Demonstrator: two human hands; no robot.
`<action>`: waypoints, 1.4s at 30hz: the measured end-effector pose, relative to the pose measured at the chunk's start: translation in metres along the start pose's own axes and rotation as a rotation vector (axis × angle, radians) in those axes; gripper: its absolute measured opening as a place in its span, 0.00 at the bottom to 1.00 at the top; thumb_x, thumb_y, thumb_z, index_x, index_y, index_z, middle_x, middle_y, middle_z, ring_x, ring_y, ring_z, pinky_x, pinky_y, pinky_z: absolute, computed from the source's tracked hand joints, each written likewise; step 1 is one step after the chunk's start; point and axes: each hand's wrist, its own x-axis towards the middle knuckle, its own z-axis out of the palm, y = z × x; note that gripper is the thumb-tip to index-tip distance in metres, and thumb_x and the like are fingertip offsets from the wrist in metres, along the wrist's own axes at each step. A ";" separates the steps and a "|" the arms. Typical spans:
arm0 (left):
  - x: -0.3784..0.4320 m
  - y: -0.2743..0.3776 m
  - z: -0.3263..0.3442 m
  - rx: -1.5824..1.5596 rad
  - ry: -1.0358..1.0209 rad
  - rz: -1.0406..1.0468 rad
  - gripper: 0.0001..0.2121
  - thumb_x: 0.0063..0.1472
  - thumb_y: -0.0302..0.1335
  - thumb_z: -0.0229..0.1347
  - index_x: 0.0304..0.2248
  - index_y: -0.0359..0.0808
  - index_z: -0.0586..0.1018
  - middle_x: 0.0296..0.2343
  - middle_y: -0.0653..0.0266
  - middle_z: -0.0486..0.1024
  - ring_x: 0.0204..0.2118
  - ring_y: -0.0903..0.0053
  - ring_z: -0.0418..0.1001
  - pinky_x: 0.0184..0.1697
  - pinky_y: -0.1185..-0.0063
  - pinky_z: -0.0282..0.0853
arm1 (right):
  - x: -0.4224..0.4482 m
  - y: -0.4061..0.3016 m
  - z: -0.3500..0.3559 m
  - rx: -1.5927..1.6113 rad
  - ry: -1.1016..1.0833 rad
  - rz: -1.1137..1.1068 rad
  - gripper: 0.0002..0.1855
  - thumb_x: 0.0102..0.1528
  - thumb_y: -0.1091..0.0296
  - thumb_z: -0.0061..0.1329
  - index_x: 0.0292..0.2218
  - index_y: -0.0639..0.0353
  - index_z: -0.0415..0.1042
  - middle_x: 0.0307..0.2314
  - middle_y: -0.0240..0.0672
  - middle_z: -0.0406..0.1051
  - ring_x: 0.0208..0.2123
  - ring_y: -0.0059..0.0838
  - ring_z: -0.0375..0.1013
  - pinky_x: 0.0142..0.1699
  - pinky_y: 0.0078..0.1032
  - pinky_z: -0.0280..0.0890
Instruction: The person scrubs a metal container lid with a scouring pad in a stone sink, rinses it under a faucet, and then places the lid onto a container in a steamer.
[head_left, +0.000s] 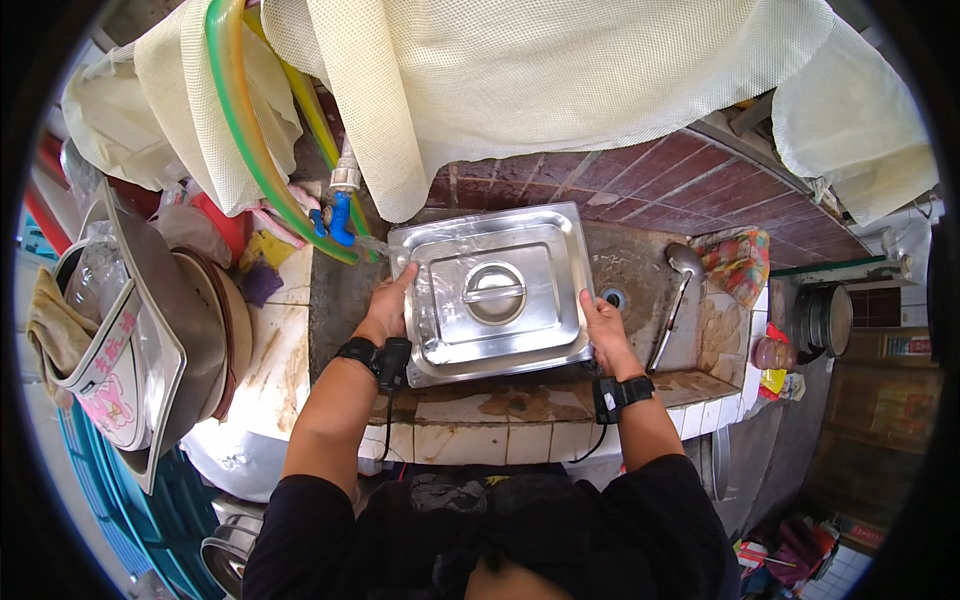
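My left hand grips the left edge of a rectangular stainless steel pan lid, thumb on top. At its right edge, my right hand holds it the same way. The lid is slightly tilted over a tiled sink basin, its round recessed handle facing up. Water runs from a blue plastic tap onto the lid's upper left corner. Whether anything lies beneath the lid is hidden.
A metal ladle leans at the basin's right, near a checked cloth. Stacked pans stand on the left ledge beside yellow and purple rags. A green hose and pale mesh sheeting hang above.
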 end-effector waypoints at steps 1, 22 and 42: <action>-0.004 0.001 -0.001 0.023 -0.008 -0.009 0.23 0.54 0.36 0.55 0.45 0.33 0.63 0.38 0.56 0.69 0.38 0.66 0.70 0.35 0.68 0.70 | 0.001 0.000 0.002 -0.067 0.007 0.018 0.22 0.56 0.51 0.42 0.32 0.65 0.71 0.24 0.28 0.69 0.26 0.16 0.63 0.33 0.17 0.60; -0.020 -0.004 -0.029 -0.100 -0.189 0.175 0.06 0.59 0.24 0.47 0.37 0.38 0.70 0.31 0.62 0.73 0.32 0.73 0.72 0.35 0.72 0.71 | 0.065 0.037 0.092 -0.787 0.269 -0.673 0.16 0.48 0.66 0.45 0.37 0.69 0.67 0.32 0.55 0.67 0.39 0.53 0.62 0.46 0.37 0.58; -0.010 -0.013 -0.031 -0.125 -0.191 0.308 0.12 0.62 0.36 0.45 0.37 0.36 0.71 0.30 0.67 0.72 0.30 0.80 0.69 0.33 0.80 0.67 | 0.029 -0.063 0.302 0.420 -0.278 0.045 0.22 0.58 0.51 0.35 0.28 0.62 0.68 0.18 0.33 0.66 0.19 0.26 0.63 0.25 0.24 0.58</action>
